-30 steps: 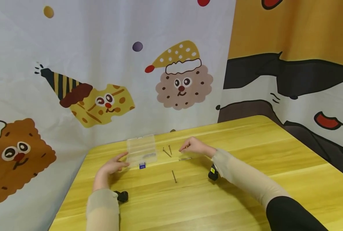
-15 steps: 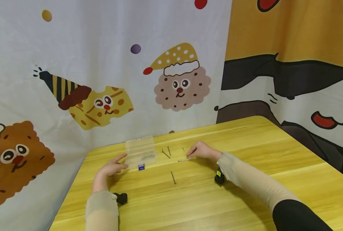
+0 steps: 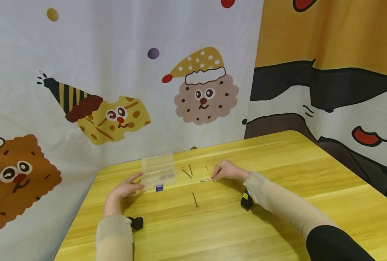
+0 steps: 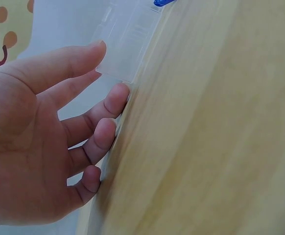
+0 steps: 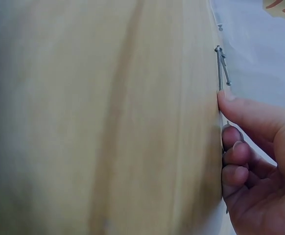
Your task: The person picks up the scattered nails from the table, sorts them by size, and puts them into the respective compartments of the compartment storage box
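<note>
A clear plastic box (image 3: 158, 170) lies with its lid up at the back left of the table, small things inside. At its left side rests my left hand (image 3: 124, 189), fingers spread; in the left wrist view, the thumb and forefinger touch the corner of the clear box (image 4: 125, 44). My right hand (image 3: 228, 170) pinches the right end of a long nail (image 3: 206, 180) that lies on the table. In the right wrist view, the thumb presses on this nail (image 5: 220, 71), with the other fingers curled behind.
Two crossed nails (image 3: 187, 172) lie between box and right hand. A single nail (image 3: 195, 199) is nearer the front. A small thin piece (image 3: 207, 168) lies behind the right hand. The box has a blue label (image 3: 159, 187). A printed curtain (image 3: 121, 65) hangs behind the table.
My right hand has moved right and toward me, onto the end of the long nail. Its move uncovers the small thin piece behind. The left hand stays at the box.
</note>
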A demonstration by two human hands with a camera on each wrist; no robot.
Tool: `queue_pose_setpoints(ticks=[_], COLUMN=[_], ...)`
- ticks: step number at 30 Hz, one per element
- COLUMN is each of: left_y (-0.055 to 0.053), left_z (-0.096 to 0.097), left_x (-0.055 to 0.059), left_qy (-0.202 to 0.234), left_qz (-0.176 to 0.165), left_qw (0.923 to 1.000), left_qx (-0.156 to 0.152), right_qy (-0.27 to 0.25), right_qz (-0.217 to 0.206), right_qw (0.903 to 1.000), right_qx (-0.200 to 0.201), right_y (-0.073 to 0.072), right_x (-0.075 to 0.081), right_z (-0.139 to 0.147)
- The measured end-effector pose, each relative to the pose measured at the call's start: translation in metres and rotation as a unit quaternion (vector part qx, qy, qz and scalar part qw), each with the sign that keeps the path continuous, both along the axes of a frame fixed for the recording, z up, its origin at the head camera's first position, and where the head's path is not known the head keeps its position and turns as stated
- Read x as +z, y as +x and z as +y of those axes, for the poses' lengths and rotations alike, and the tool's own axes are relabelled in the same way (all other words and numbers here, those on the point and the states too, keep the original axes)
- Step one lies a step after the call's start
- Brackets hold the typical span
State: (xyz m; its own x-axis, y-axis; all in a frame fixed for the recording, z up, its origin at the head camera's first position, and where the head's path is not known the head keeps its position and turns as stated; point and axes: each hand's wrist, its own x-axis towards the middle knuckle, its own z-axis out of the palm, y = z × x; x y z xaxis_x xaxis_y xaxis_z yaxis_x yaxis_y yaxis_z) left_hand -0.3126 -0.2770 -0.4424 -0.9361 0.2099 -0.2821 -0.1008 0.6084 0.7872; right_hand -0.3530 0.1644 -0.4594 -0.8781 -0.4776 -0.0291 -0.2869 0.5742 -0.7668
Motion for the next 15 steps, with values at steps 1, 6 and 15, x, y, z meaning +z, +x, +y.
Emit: queue_pose_setpoints(ticks=[1,6,15], left_y=[0.0003,0.0024,0.0037], left_z=[-0.0003,-0.0006,0.0022], left_x=[-0.0002,0.0018,0.0054], left_qy=[0.0,-0.002,-0.007], left_qz=[0.0,0.001,0.002], left_qw=[1.0,1.0,1.0], left_qx=[0.0,-0.001,0.004], right_qy=[0.001,-0.001,0.004], right_qz=[0.002,0.002,0.007], right_qw=[1.0,1.0,1.0], right_qx=[0.0,0.001,0.001], right_y=[0.0005,0.0025,0.0016], right_x=[0.0009,0.0049,0.0014], right_z=[-0.0005,-0.003,-0.0016])
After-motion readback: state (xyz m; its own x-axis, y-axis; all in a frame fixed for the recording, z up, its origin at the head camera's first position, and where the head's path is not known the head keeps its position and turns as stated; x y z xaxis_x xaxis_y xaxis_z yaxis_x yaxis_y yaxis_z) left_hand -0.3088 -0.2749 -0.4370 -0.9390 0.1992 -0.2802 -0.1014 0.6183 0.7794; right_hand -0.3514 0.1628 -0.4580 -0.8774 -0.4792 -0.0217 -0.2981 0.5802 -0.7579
